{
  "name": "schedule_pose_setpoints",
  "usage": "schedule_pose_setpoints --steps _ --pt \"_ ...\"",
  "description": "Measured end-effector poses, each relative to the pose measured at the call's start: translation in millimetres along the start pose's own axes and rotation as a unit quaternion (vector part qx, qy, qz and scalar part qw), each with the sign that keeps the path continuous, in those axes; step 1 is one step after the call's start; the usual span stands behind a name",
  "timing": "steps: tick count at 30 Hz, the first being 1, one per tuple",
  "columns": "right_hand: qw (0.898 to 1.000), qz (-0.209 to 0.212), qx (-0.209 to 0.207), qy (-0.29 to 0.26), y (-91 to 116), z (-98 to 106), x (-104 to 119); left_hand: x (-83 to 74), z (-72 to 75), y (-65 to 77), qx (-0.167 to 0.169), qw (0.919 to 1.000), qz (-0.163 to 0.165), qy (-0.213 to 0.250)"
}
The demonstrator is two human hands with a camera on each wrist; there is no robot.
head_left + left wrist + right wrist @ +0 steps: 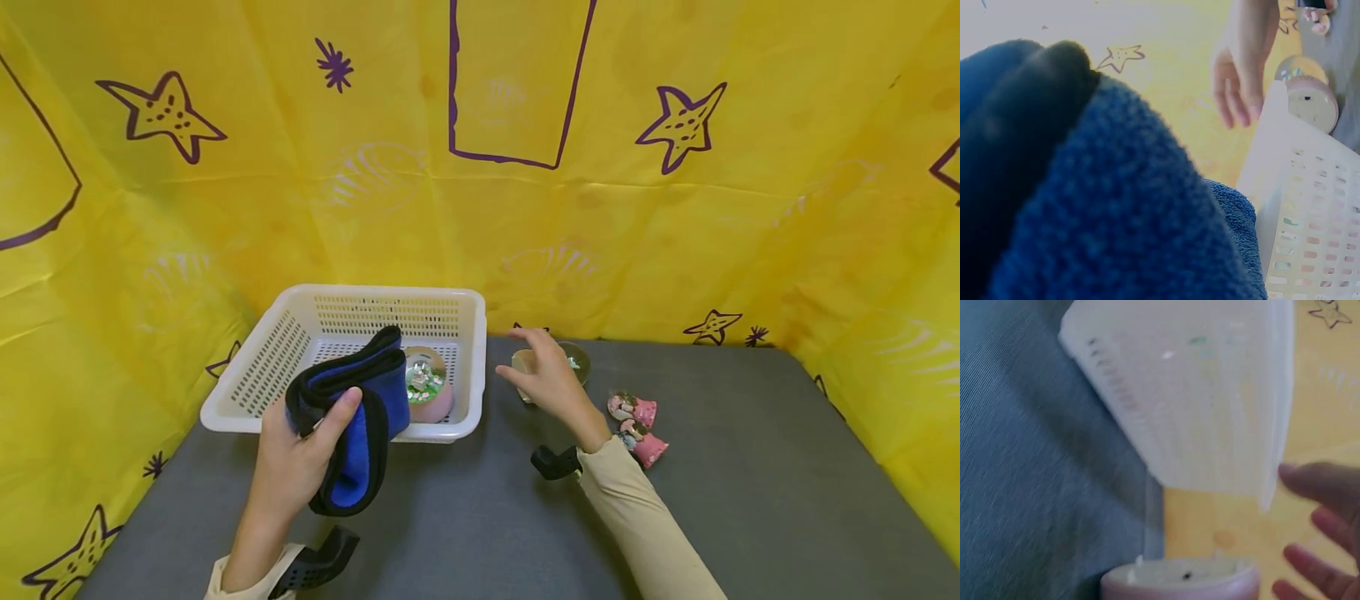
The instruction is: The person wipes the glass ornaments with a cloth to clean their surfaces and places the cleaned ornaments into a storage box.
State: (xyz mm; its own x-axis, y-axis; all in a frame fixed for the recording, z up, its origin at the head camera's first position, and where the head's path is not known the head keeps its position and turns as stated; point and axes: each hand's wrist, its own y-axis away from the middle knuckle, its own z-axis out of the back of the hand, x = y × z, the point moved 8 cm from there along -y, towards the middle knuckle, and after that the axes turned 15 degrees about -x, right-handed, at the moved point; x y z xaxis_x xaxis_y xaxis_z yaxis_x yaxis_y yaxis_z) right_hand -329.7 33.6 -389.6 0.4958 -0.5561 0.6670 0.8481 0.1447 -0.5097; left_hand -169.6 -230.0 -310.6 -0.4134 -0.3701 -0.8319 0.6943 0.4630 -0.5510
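My left hand (300, 454) grips a folded blue cloth with black edging (386, 387), held up in front of a white plastic basket (247, 383). The blue cloth (1116, 206) fills much of the left wrist view. Inside the basket stands a snow globe with a pink base (431, 408). Right of the basket, my right hand (551, 379) hovers with fingers spread, holding nothing. A second snow globe (577, 362) lies on its side there, partly hidden by that hand. Its pale underside (1179, 578) shows in the right wrist view.
Two small pink figurines (647, 448) lie on the grey tabletop (750, 483) near my right forearm. A yellow cloth backdrop (375, 225) with drawn starfish and fish rises behind and at both sides of the table. Black straps (318, 567) sit on my wrists.
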Motion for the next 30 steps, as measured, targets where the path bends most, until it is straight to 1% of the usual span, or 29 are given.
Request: schedule_pose_setpoints --steps 2,4,8,10,14,16,20,21,23,24,26,28,30 --pt "1.000 -0.010 0.004 0.024 1.8 0.1 -8.3 -0.1 0.0 0.0 0.000 1.0000 -0.001 -0.003" --pt "0.999 -0.004 0.006 0.049 4.7 -0.3 -13.7 0.3 -0.2 0.2 0.000 1.0000 -0.001 -0.004" --pt "0.995 0.039 0.001 0.094 8.7 -1.9 -15.5 1.3 -0.4 0.8 -0.001 0.9999 0.006 -0.011" --pt "0.993 0.061 0.000 0.103 9.5 -2.4 -14.0 1.2 -0.4 0.7 -0.002 0.9999 0.007 -0.015" --pt "0.993 0.078 0.020 0.085 11.1 -0.2 -12.7 0.8 -1.6 0.8 0.000 0.9999 0.008 -0.014" --pt "0.994 0.074 0.040 0.069 12.9 2.3 -13.6 1.1 -2.7 1.4 0.004 0.9999 0.009 -0.012" --pt "0.994 0.056 0.089 0.037 18.4 9.4 -15.4 0.6 -4.7 2.1 0.011 0.9999 0.005 -0.007" --pt "0.994 0.046 0.098 0.029 20.1 11.7 -16.4 0.3 -5.2 2.2 0.013 0.9999 0.003 -0.006" --pt "0.994 0.026 0.103 0.016 23.2 17.4 -19.6 0.2 -6.2 2.8 0.016 0.9999 0.000 -0.007" --pt "0.995 0.014 0.097 0.013 24.4 20.8 -21.8 0.6 -6.7 3.1 0.017 0.9998 0.001 -0.006" --pt "0.997 0.005 0.071 0.019 26.4 27.9 -26.4 1.1 -7.2 3.6 0.016 0.9998 0.000 -0.006" --pt "0.999 -0.005 0.023 0.031 26.9 35.8 -32.8 1.0 -8.1 3.9 0.017 0.9998 -0.004 -0.002" --pt "0.998 -0.010 -0.034 0.045 27.1 44.7 -39.2 0.2 -9.8 4.5 0.022 0.9997 -0.013 0.008"
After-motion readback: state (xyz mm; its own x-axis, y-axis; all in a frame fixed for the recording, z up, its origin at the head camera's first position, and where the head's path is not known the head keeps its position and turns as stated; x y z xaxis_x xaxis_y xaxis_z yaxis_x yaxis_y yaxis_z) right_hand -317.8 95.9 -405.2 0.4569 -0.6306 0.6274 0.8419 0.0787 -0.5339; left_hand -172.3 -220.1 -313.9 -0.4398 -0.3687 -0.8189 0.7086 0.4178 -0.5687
